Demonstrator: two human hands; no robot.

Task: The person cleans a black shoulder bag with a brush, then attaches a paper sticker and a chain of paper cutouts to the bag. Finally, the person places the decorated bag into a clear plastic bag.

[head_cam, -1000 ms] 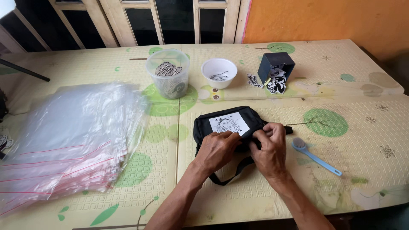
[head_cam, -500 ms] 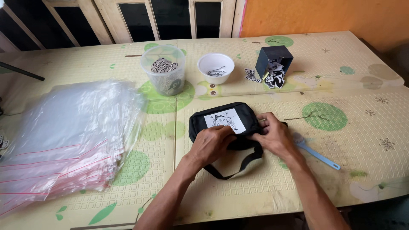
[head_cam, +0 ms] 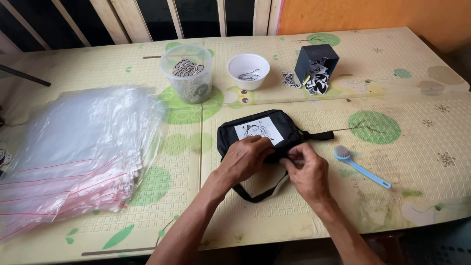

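Note:
A small black pouch with a white printed patch lies flat on the table in front of me. My left hand presses on its front edge, fingers curled over the fabric. My right hand pinches the pouch's lower right edge with thumb and fingertips. A black strap loop hangs out from under both hands toward me, and a short strap end sticks out at the pouch's right.
A stack of clear zip bags with red seals covers the left side. Behind the pouch stand a clear tub of stickers, a white bowl and a dark box of stickers. A blue brush lies to the right.
Both hands have shifted a little along the pouch's front edge; the right hand moved from the pouch's right end toward its lower middle. The pouch stays in place.

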